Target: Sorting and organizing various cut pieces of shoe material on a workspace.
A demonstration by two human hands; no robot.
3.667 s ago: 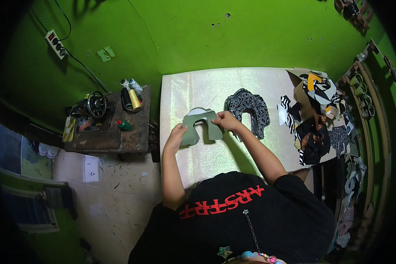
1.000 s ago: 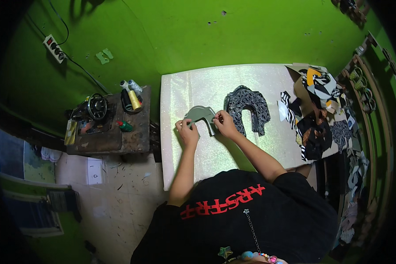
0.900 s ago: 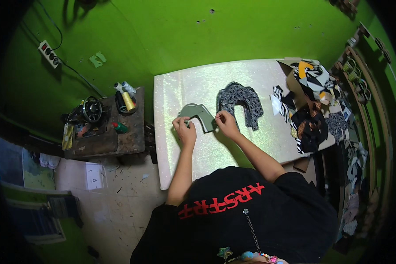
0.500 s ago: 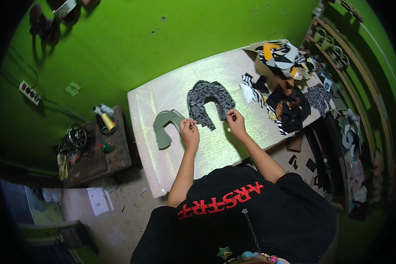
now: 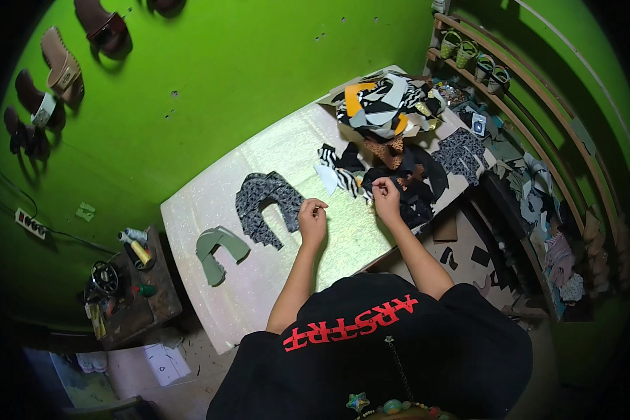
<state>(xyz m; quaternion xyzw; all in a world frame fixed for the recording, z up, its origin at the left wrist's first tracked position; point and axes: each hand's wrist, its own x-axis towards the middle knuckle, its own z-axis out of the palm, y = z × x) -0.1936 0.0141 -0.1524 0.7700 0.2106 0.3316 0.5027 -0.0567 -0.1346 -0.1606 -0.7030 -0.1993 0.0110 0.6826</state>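
Observation:
My left hand (image 5: 313,218) hovers beside the right end of a grey-and-black patterned U-shaped stack of cut pieces (image 5: 254,203), its fingers curled together. Whatever it may hold is too small to make out. Fingertips pinched, my right hand (image 5: 387,199) is at the near edge of a heap of dark scraps (image 5: 414,203); I cannot tell what, if anything, is between them. Zebra-striped scraps (image 5: 345,180) lie just beyond my hands. Farther left rests a green U-shaped stack of cut pieces (image 5: 206,250). All these lie on the pale shiny tabletop (image 5: 287,147).
A pile of mixed offcuts (image 5: 378,105) covers the table's far right. Sandals stand on a wooden rack (image 5: 469,73) along the right wall. To the left, a sewing machine (image 5: 105,278) and thread spools (image 5: 138,250) occupy a small dark table. Footwear (image 5: 63,70) hangs on the green wall.
The view has swung right. Both hands have moved right across the table, away from the green and grey patterned stacks; the right hand has reached the scraps.

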